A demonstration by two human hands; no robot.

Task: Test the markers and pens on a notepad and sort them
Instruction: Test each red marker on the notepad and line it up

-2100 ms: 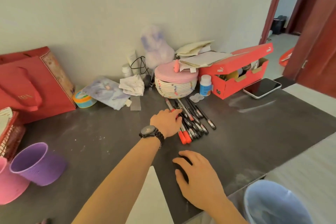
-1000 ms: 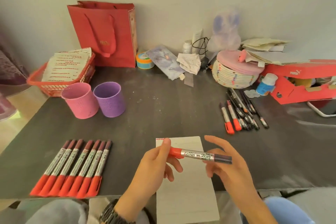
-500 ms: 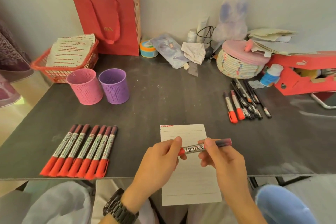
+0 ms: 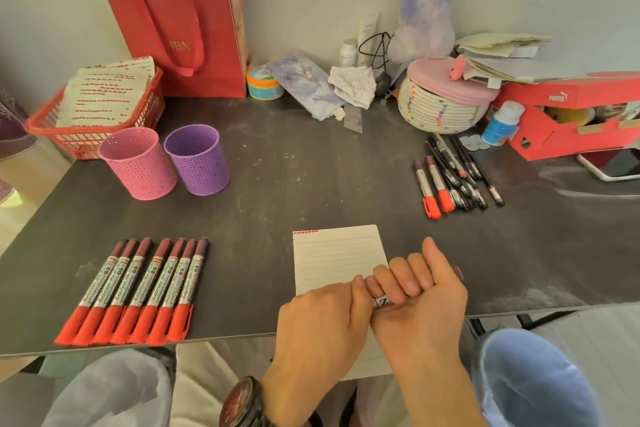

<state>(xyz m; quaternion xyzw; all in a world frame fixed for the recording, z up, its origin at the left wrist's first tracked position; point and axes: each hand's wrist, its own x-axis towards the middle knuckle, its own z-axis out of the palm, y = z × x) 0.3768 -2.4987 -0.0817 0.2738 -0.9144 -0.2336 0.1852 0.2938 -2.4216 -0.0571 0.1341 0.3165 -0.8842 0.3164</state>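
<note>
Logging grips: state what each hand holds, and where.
Both hold one marker: right hand wraps its barrel, left hand grips the end hidden in it.

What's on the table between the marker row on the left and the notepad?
Nothing: in the head view, bare dark table separates the marker row from the notepad.

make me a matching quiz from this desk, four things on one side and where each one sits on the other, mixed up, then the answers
1. row of red-capped markers
2. notepad
3. pink cup
4. loose pens

A. right, in front of the woven basket
B. centre front, partly under the left hand and right hand gripping a marker
C. left front of the table, side by side
D. left back, beside the purple cup

Pairs: 1-C, 2-B, 3-D, 4-A
</note>
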